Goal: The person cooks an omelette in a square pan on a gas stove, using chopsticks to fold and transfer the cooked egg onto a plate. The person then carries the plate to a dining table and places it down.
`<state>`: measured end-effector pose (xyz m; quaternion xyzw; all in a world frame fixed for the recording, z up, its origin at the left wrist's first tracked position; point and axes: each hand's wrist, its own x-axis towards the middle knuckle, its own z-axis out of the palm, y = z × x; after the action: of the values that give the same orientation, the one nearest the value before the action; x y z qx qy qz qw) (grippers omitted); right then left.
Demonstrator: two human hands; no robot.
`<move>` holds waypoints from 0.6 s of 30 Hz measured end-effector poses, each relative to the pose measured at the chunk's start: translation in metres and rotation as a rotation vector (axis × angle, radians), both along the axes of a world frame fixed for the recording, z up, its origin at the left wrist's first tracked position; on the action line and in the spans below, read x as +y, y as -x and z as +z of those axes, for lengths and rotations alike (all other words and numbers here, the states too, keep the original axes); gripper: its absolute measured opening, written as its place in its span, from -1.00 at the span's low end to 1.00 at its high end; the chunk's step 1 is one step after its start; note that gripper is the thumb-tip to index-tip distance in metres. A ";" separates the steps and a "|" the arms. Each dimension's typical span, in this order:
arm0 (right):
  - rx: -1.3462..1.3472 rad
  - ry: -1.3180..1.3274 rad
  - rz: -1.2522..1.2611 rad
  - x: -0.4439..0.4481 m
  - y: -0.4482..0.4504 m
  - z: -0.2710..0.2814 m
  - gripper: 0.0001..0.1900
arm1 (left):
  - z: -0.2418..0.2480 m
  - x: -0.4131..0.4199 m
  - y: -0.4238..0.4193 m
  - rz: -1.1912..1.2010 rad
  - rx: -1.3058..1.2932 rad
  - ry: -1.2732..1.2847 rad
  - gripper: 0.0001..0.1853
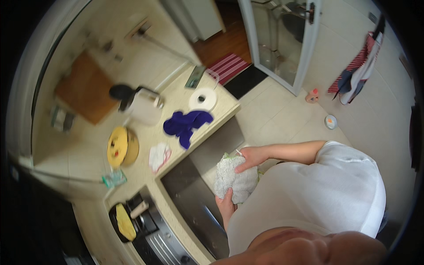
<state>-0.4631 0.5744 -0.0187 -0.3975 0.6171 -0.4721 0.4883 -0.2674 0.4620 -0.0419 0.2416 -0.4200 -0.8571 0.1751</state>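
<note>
A folded whitish-grey cloth (232, 177) with green trim is held in front of my body, over the counter's front side. My right hand (250, 158) grips its upper edge, thumb lying on top. Lower down, my left hand (227, 202) holds the opposite edge with its thumb on the fabric. The fingers beneath the cloth are hidden. On the counter (220, 114) nearest to my hands lies a crumpled purple cloth (188, 125). Beside it is a small white cloth with a pink edge (159, 156).
A paper roll (209, 99), white pitcher-like appliance (145, 107) and yellow lidded container (131, 147) stand on the counter. A black pan holding flat yellow food (126, 223) sits on the stove (165, 246). The glass door (278, 46) stands ajar; a bottle (312, 96) is on the floor.
</note>
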 end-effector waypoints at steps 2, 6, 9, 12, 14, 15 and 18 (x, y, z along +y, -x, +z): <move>-0.058 0.019 -0.020 0.043 0.035 -0.011 -0.53 | 0.006 0.020 0.046 -0.084 0.023 -0.006 -0.56; -0.021 0.037 -0.206 0.148 0.114 0.005 -0.66 | 0.031 0.075 0.143 -0.164 -0.045 0.125 -0.48; -0.172 0.104 -0.387 0.211 0.158 0.014 -0.70 | 0.041 0.116 0.213 -0.286 0.063 0.258 -0.45; 0.040 0.180 -0.494 0.260 0.197 0.012 -0.76 | 0.049 0.149 0.268 -0.406 0.138 0.257 -0.42; 0.088 0.342 -0.655 0.289 0.217 0.003 -0.78 | 0.061 0.167 0.299 -0.458 0.122 0.177 -0.42; 0.047 0.493 -0.774 0.305 0.225 -0.006 -0.78 | 0.065 0.175 0.313 -0.473 0.103 0.125 -0.42; -0.392 0.472 -0.994 0.344 0.250 -0.006 -0.80 | 0.065 0.184 0.346 -0.585 0.142 0.049 -0.44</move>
<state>-0.7128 0.9188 -0.0243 -0.0635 0.5058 -0.8340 0.2111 -0.6134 0.6462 0.0230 0.0457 -0.4790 -0.8755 -0.0446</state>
